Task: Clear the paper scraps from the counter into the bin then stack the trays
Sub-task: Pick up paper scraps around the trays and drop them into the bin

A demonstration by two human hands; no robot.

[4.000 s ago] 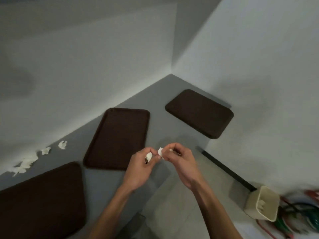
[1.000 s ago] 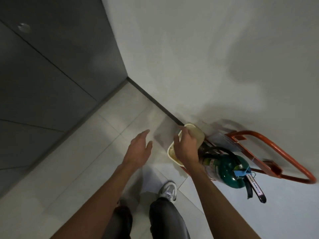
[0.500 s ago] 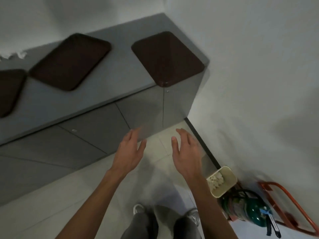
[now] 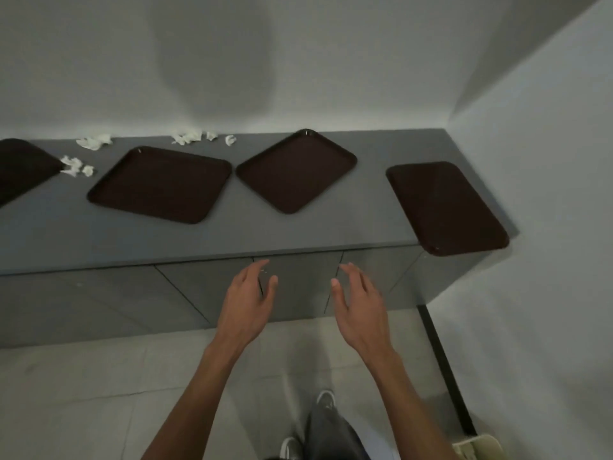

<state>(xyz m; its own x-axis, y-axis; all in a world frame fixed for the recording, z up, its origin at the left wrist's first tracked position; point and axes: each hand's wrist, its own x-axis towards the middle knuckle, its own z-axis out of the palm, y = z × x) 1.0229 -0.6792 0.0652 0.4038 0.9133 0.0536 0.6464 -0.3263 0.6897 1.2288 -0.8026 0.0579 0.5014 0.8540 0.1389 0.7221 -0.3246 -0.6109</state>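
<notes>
Head view shows the long grey desk (image 4: pixel 298 234) against the wall, with four dark brown trays spread singly on it: a far-left tray (image 4: pixel 20 167) cut by the frame edge, a second tray (image 4: pixel 159 184), a third tray (image 4: pixel 295 171) turned cornerwise, and a right-hand tray (image 4: pixel 444 207) whose near corner overhangs the desk's front edge. None sits on another, so stacking looks not yet begun, which fits the task's order while scraps remain. Both arms reach forward before the cupboard fronts. The left hand (image 4: pixel 247 300) and right hand (image 4: pixel 360 303) hang short of the desk, palms turned toward each other, fingers (image 4: pixel 255 270) loosely spread and holding nothing, probably readied for another pickup. The bin (image 4: pixel 477 448) stands on the floor at the lower right by the side wall, well apart from the scraps; only its rim shows, so its contents cannot be told. The paper scraps lie toward the back of the desk: one clump (image 4: pixel 76 166) just beside the far-left tray, another (image 4: pixel 94 141) behind it near the wall, and a scatter (image 4: pixel 187 137) behind the second and third trays.
</notes>
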